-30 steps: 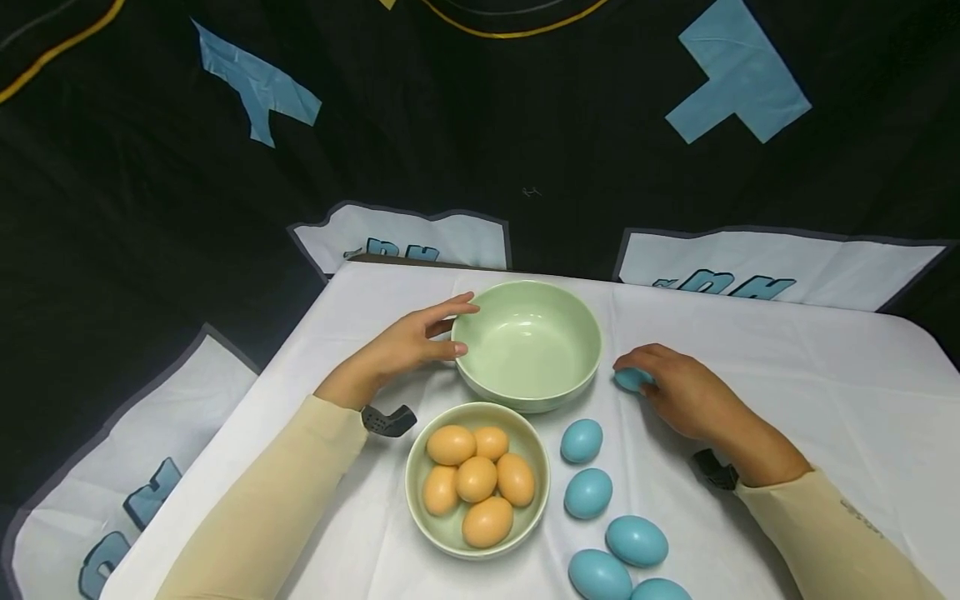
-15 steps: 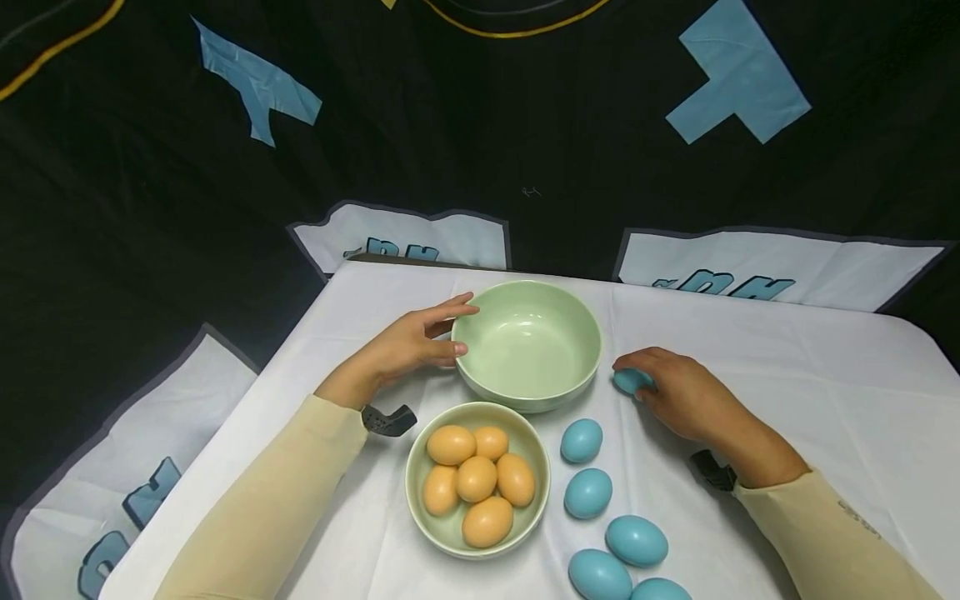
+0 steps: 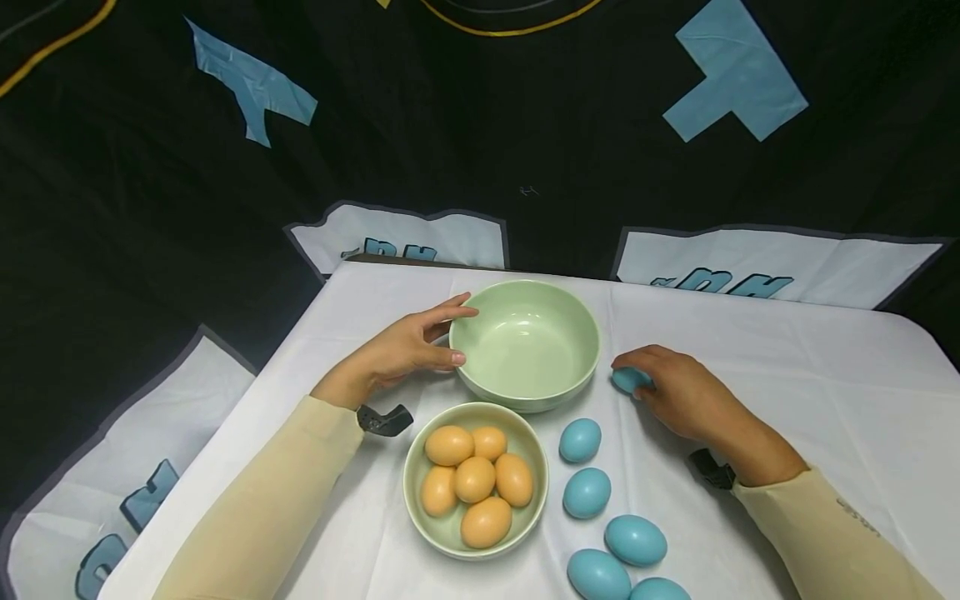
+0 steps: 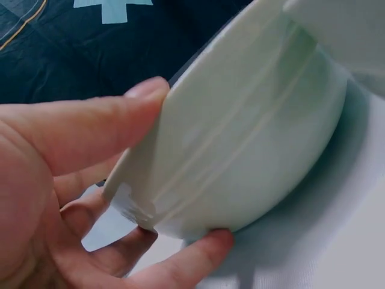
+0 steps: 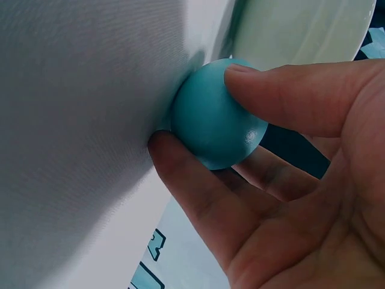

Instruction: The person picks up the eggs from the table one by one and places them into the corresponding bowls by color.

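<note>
My left hand (image 3: 405, 343) holds the left side of a large pale green bowl (image 3: 528, 392), its fingers spread along the outer wall. In the left wrist view, the thumb lies at the rim of that bowl (image 4: 240, 138) while other fingers reach down toward its base. Nothing lies inside it. To its right, my right hand (image 3: 678, 392) holds a blue egg (image 3: 628, 379) low at the white cloth. From the right wrist view, the thumb is on one side of this egg (image 5: 210, 114) and fingers are on the other.
Nearer me stands a smaller green bowl (image 3: 542, 500) with several orange-yellow eggs (image 3: 475, 479). Several more blue eggs (image 3: 587, 492) lie on the white-covered table (image 3: 847, 375), running from beside the bowls to the front edge of view. A black curtain (image 3: 465, 125) hangs behind.
My left thumb has slid slightly toward me along the bowl's side. The right hand stays at the same blue egg, and bowls and eggs keep their places.
</note>
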Demonstrator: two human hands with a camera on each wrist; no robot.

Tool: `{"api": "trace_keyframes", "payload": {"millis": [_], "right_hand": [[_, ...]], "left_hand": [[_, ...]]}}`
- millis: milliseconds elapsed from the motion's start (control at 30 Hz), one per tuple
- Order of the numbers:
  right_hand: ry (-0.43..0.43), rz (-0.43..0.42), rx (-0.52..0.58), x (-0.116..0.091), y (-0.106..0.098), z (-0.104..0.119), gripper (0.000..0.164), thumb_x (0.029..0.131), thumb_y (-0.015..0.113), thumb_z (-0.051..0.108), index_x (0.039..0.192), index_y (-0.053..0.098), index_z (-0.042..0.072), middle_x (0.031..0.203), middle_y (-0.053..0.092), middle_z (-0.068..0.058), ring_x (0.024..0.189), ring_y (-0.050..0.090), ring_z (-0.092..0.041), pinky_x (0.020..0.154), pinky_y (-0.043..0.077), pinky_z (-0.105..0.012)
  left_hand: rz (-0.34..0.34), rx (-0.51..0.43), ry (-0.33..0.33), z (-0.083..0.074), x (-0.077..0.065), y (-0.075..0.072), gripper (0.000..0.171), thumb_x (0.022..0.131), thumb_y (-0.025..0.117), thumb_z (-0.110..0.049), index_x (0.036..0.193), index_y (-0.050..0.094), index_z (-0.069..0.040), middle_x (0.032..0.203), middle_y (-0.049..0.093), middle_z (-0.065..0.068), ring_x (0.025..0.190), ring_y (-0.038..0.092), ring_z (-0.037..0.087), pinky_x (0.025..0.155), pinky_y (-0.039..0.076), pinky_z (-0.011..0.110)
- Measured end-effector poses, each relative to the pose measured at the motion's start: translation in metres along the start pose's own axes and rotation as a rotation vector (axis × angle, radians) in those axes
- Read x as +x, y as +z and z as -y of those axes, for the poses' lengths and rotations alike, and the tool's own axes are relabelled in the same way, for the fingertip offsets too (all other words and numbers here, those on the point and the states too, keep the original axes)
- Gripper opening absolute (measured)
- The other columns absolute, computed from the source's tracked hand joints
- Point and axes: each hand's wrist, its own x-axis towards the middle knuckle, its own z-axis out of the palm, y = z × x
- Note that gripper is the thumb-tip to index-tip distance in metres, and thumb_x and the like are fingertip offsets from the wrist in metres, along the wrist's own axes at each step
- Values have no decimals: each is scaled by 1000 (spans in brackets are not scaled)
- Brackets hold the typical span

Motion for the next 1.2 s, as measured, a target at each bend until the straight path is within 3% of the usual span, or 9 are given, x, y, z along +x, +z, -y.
{"api": "trace_keyframes", "payload": {"millis": [533,800,967,1200], "right_hand": [[29,-20,-35,1,1,5,40,92,73,-4,128,73,12,131,73,-14,125,62,-41,109,50,-58],[51,-85,-119,-1,-1,7,32,92,76,1,123,75,9,125,69,-21,113,67,-44,98,55,-61],[29,-81,-159,-2,-3,9,30,94,73,2,123,77,12,121,72,-17,112,71,-38,94,59,-55],[17,-52,-175,-2,-2,11,35,93,70,-5,122,78,14,123,71,-19,111,71,-40,93,60,-55]], "left_hand": [[-18,-5,-22,0,1,1,71,87,84,-1,151,57,-16,176,20,-16,164,22,24,92,62,31],[-29,10,-34,-1,1,0,66,87,85,-5,147,61,-16,175,22,-18,164,22,24,89,61,26],[-26,1,-35,-2,0,0,67,87,85,-4,148,59,-16,175,21,-17,164,21,24,88,61,27],[-19,-16,-36,-1,1,0,68,88,84,-3,149,58,-17,176,20,-17,164,22,24,89,62,30]]}}
